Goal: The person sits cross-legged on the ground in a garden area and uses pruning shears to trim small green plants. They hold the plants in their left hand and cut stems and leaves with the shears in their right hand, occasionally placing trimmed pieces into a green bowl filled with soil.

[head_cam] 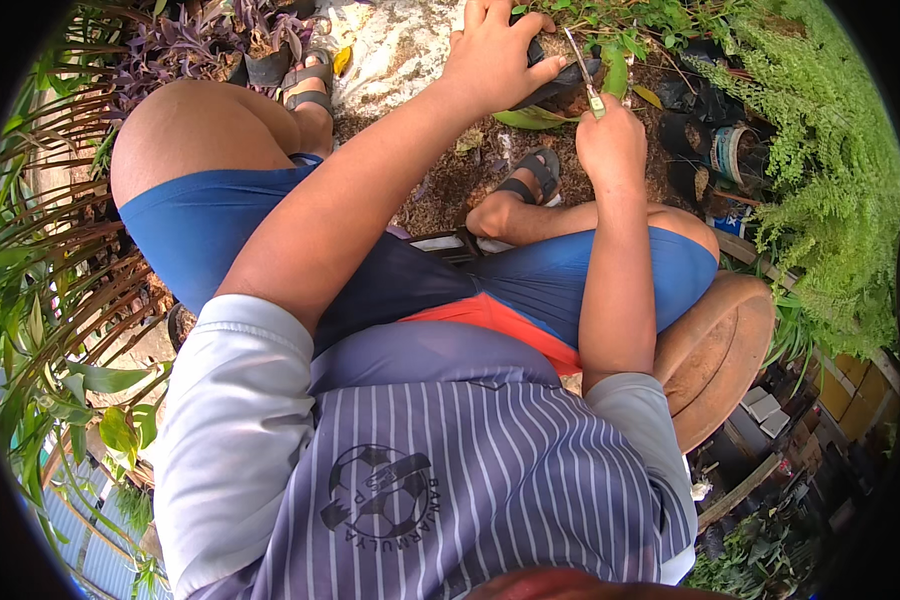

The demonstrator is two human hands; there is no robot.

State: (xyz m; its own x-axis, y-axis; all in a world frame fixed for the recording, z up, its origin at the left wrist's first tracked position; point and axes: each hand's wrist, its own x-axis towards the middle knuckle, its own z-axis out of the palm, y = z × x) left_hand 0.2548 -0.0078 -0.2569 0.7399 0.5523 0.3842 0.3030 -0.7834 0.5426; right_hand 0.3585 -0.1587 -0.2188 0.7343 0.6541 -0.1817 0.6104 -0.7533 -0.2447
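At the top of the view my left hand [487, 64] is spread over a black plastic plant bag [562, 81], its thumb and index finger around part of it. Some of its fingertips are cut off by the picture's edge. My right hand [611, 142] is closed around the handle of a small thin-bladed knife [589, 82]. The blade points up and away from me, just right of my left thumb. A long green leaf [613, 71] stands beyond the knife, and another green leaf [532, 118] lies below the bag.
Brown soil [435, 187] lies between my sandalled feet. Purple-leaved plants [172, 52] grow at upper left. On the right are a reused can [729, 154], more black plant bags [682, 135] and a large fern [832, 187]. A terracotta pot [727, 360] sits beside my right thigh.
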